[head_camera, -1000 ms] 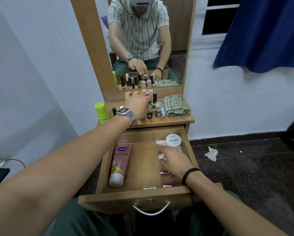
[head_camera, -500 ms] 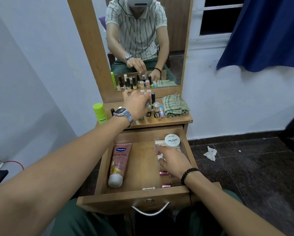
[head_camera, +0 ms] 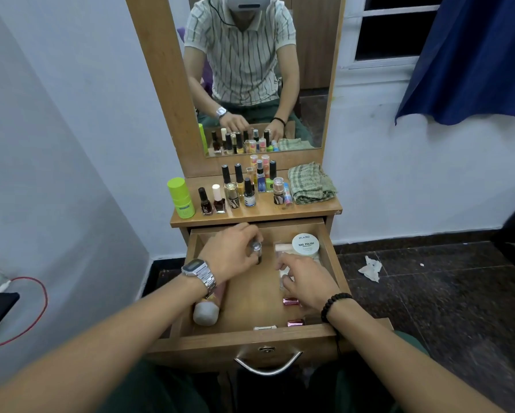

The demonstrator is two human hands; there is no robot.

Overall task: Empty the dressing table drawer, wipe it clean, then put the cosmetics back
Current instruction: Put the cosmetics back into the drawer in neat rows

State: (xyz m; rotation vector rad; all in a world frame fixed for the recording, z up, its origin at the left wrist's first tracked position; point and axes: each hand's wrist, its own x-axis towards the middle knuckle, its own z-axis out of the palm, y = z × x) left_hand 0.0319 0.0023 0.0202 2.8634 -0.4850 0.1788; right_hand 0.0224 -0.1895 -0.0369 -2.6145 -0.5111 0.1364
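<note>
Two hands work inside the drawer point(head_camera: 327, 242). Our left hand point(head_camera: 232, 253) pinches a small bottle point(head_camera: 256, 248) toward twelve o'clock; our right hand point(head_camera: 305, 280), fingers loosely curled, rests on packets at three o'clock. Swinging the bottle carelessly could topple the upright polishes point(head_camera: 238, 189) above.

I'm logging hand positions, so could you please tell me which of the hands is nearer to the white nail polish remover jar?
Right. The right hand lies just in front of the jar, in the drawer; the left hand, holding a small bottle, is farther off to the jar's left.
</note>
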